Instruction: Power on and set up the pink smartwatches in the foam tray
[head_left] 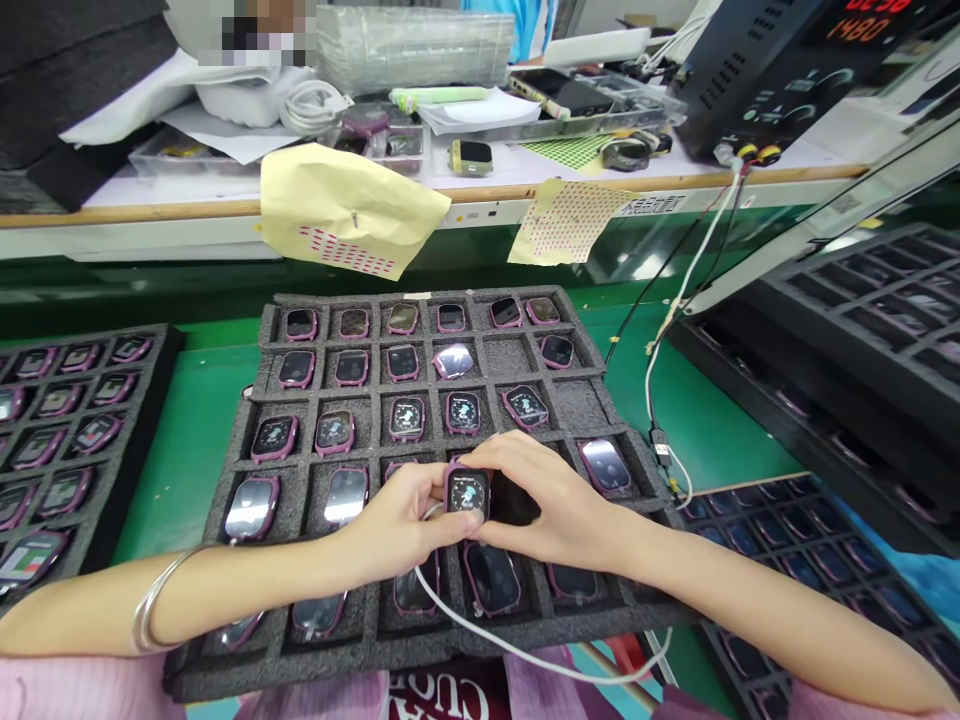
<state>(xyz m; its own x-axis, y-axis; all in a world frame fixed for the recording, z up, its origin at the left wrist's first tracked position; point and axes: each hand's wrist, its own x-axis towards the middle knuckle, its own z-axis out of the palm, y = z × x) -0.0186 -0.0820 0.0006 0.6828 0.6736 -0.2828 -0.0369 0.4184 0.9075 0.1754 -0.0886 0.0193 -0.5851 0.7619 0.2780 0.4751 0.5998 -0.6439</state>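
Observation:
A purple-framed smartwatch (pixel 468 492) with a lit dial is held between both hands above a grey foam tray (pixel 360 655). My left hand (pixel 409 515) pinches its left side, the thumb lying on the lower screen. A white cable (pixel 480 632) runs from near the left fingers and curves to the lower right. My right hand (pixel 536 495) grips the watch's right side with thumb and fingers. Around them, the tray's compartments hold many similar watches; some, such as a watch in the third row (pixel 407 418), show lit dials. The watch's back is hidden.
More watch trays stand at the left (pixel 161 400), right (pixel 810 400) and lower right (pixel 795 560). Behind is a shelf (pixel 480 188) with yellow sheets (pixel 352 210), a green-framed watch (pixel 471 157), a coiled cable (pixel 313 105) and a black power supply (pixel 772 90).

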